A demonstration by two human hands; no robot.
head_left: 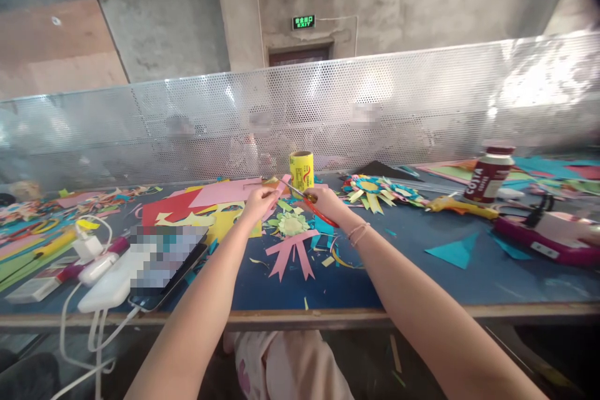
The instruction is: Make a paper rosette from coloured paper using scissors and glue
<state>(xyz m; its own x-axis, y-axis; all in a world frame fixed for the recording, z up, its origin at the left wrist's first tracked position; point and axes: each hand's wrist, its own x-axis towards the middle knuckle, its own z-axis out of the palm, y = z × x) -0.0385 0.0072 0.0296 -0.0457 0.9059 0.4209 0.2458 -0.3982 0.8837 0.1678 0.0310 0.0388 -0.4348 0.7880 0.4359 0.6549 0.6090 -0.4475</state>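
Observation:
Pinched in my left hand (259, 205) is a narrow pink paper strip (283, 186), held up above the table. My right hand (327, 201) is closed around red-handled scissors (323, 215), whose blades point left and reach the strip. Below and between the hands lies a green paper rosette (291, 223) with notched pink paper tails (294, 253) spread toward me. Just behind the hands a yellow cardboard tube (301, 169) stands upright. Finished-looking blue and yellow paper rosettes (370, 186) lie to the right of my right hand.
At left, a phone (171, 262) and a white power bank (110, 281) trail cables over the table edge. Red paper (169, 206) lies behind them. A yellow glue gun (462, 207), a Costa bottle (490, 175) and a purple case (539, 239) occupy the right. A perforated metal screen (319, 112) borders the back.

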